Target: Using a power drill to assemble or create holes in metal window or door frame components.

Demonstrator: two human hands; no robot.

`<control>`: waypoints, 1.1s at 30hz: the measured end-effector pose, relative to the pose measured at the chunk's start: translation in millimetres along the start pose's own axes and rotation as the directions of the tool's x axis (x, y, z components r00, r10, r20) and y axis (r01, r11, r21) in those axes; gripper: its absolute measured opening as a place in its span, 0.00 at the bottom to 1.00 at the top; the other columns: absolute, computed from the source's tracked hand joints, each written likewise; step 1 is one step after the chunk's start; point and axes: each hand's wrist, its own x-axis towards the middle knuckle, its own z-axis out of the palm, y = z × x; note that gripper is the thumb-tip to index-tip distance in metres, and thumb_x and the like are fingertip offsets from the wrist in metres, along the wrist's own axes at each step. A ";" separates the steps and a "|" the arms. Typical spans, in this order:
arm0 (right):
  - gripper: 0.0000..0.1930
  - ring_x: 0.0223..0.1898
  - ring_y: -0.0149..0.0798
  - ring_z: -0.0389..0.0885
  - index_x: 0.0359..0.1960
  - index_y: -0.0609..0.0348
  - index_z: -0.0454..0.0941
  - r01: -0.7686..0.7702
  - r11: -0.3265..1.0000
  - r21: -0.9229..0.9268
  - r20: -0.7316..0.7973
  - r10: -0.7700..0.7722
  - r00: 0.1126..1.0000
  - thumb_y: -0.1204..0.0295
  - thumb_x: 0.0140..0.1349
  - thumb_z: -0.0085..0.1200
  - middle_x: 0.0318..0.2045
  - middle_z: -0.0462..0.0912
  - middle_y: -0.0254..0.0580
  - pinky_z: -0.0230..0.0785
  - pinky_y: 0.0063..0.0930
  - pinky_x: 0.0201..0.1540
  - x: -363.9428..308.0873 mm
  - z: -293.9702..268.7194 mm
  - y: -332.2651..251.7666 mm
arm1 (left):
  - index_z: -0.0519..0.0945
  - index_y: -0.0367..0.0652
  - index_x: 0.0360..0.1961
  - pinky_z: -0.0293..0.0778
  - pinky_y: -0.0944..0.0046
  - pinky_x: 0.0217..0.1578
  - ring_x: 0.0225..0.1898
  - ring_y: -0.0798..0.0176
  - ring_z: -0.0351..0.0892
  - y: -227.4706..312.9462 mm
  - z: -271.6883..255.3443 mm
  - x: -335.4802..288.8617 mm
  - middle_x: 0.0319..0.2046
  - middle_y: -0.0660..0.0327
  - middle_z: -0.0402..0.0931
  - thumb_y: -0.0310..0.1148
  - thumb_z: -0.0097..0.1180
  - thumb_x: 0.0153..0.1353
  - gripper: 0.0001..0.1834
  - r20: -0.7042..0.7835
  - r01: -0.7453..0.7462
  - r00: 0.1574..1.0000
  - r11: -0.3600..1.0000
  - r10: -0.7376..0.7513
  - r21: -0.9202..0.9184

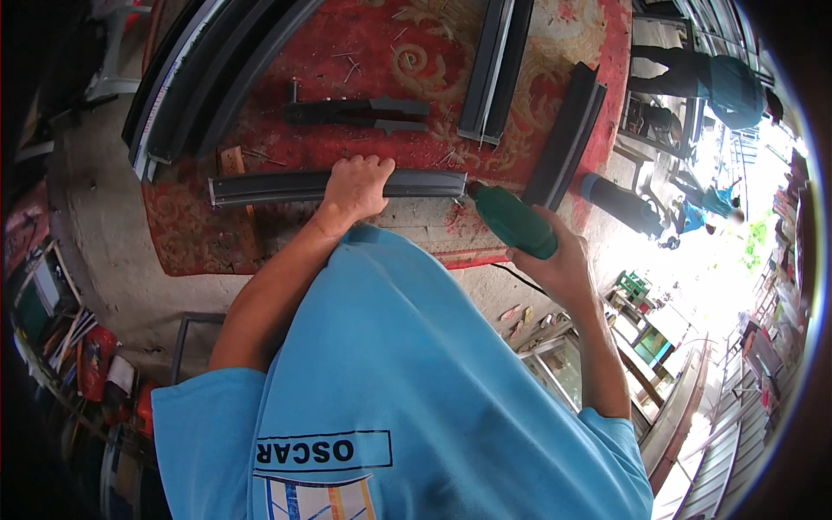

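Note:
A dark grey metal profile lies crosswise near the front of the red patterned cloth. My left hand is closed over its middle, knuckles up. In my right hand is a green power drill, its front end against or very close to the profile's right end. The exact contact at the tip is too small to make out. Beyond the profile lies a black hand riveter with its handles toward the right, touched by neither hand. Thin rivets are scattered around it.
Long dark profiles are stacked at the left. Two others, a long profile and a shorter profile, lie at the right. A wooden strip sits under the held profile. A black cord hangs below the table edge. People are off to the right.

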 end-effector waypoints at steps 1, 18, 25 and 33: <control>0.36 0.49 0.50 0.90 0.64 0.57 0.77 0.005 1.000 0.007 -0.001 -0.005 1.000 0.61 0.51 0.71 0.45 0.90 0.53 0.80 0.40 0.55 0.0 0.1 0.1 | 0.82 0.48 0.45 0.81 0.47 0.38 0.40 0.50 0.86 0.1 -0.2 0.0 0.35 0.59 0.83 0.35 0.70 0.44 0.23 0.005 0.001 1.000 1.000 -0.001 0.001; 0.36 0.47 0.50 0.91 0.63 0.59 0.77 0.017 1.000 -0.013 -0.011 -0.018 1.000 0.61 0.51 0.72 0.44 0.90 0.53 0.81 0.39 0.53 0.9 -1.1 0.2 | 0.81 0.48 0.45 0.81 0.47 0.39 0.41 0.50 0.86 0.1 -0.9 0.1 0.35 0.59 0.83 0.35 0.70 0.45 0.23 0.016 0.005 1.000 1.000 -0.005 -0.006; 0.36 0.47 0.50 0.91 0.63 0.59 0.77 0.001 1.000 0.003 0.002 -0.001 1.000 0.61 0.51 0.71 0.43 0.90 0.54 0.81 0.40 0.53 2.3 -0.1 1.5 | 0.80 0.48 0.50 0.82 0.48 0.41 0.43 0.50 0.85 -0.5 -0.5 0.5 0.39 0.58 0.82 0.42 0.76 0.44 0.30 0.072 0.014 0.997 1.000 -0.016 0.027; 0.36 0.49 0.49 0.90 0.63 0.58 0.77 -0.016 1.000 0.006 0.012 0.016 1.000 0.61 0.51 0.70 0.45 0.90 0.52 0.80 0.39 0.54 1.4 -0.9 -0.3 | 0.79 0.48 0.50 0.81 0.48 0.42 0.44 0.50 0.85 -0.4 1.9 -0.1 0.39 0.58 0.82 0.42 0.76 0.44 0.30 0.069 0.020 0.997 0.999 -0.022 0.026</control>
